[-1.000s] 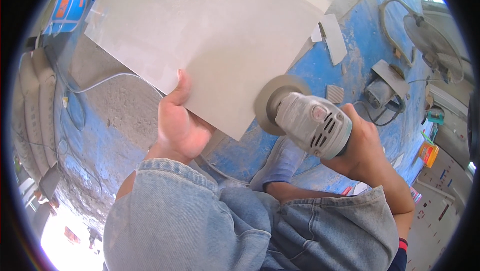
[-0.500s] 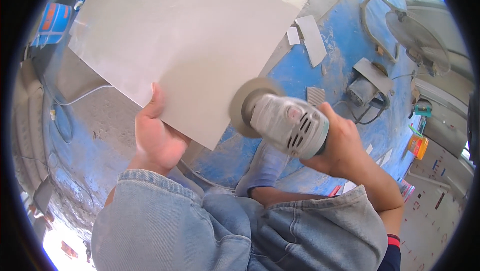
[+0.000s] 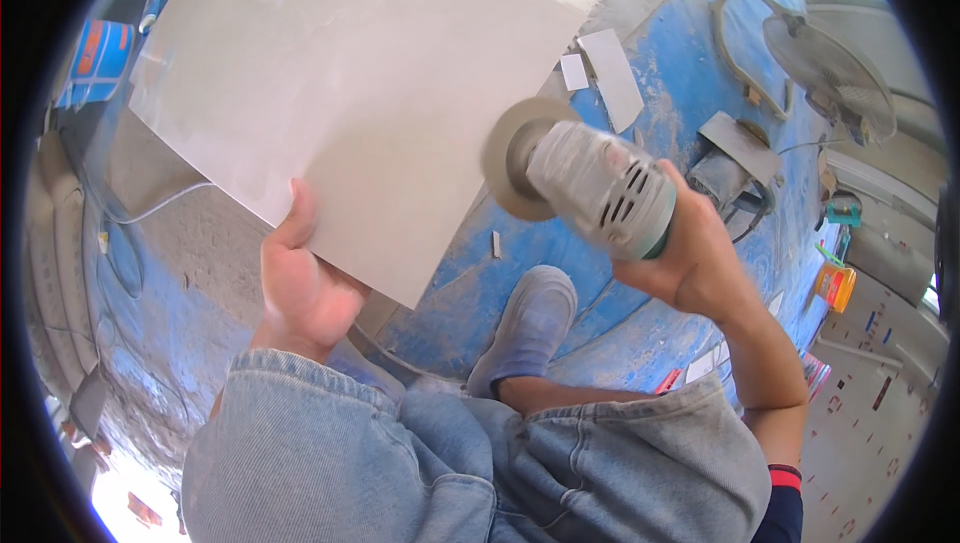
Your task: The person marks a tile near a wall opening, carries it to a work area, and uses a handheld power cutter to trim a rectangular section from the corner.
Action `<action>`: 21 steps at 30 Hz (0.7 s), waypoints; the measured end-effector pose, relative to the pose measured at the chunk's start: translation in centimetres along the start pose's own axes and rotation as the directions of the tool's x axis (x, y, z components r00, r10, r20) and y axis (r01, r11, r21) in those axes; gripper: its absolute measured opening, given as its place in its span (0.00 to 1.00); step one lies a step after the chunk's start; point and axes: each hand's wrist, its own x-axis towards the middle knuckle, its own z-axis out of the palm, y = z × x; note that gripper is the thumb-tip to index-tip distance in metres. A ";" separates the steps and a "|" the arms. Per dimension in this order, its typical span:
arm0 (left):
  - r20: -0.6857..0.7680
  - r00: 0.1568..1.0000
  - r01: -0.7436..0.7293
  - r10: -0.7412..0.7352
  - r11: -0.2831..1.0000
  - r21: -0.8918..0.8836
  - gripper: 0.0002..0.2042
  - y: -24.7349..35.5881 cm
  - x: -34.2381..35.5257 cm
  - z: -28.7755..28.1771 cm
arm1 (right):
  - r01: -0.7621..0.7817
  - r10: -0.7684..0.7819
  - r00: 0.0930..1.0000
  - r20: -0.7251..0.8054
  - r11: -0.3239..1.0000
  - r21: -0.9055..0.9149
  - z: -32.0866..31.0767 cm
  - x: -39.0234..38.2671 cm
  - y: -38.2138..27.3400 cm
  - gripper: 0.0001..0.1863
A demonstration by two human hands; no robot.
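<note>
A large pale grey tile point(image 3: 360, 93) fills the upper middle of the view, tilted, with its near edge toward me. My left hand point(image 3: 305, 283) grips that near edge, thumb on top. My right hand point(image 3: 695, 253) holds a dusty grey angle grinder point(image 3: 595, 188). Its round disc point(image 3: 515, 158) sits at the tile's right edge, level with the edge. My knees in blue jeans fill the bottom, and one dusty shoe point(image 3: 530, 323) rests on the floor below the grinder.
The floor is a blue dust-covered surface point(image 3: 690, 83). Small tile offcuts point(image 3: 610, 78) lie beyond the grinder. A white fan point(image 3: 830, 68) lies at the upper right, a metal tool point(image 3: 740, 158) beside it. A white cable point(image 3: 150, 213) runs at the left.
The tile and both hands have shifted within the view as my head moved. The grinder's disc stays at the tile's right edge, now higher along it.
</note>
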 end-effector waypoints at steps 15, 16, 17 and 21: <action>0.031 0.999 0.026 -0.027 1.000 0.007 0.31 0.2 0.1 -0.5 | -0.034 0.037 0.998 -0.045 0.997 0.067 -1.3 1.7 1.1 0.28; 0.024 0.999 0.022 -0.022 1.000 0.012 0.31 0.2 0.1 -0.5 | -0.032 0.035 0.998 -0.045 0.997 0.068 -1.4 2.1 1.2 0.28; 0.024 0.999 0.020 -0.021 1.000 0.012 0.31 0.2 0.1 -0.5 | -0.025 0.028 0.997 -0.069 0.998 0.056 -1.6 2.4 1.4 0.28; 0.058 0.998 0.039 -0.038 0.999 -0.015 0.31 -0.1 0.4 -0.7 | -0.012 0.019 0.995 -0.101 0.998 0.069 -1.9 2.7 2.3 0.28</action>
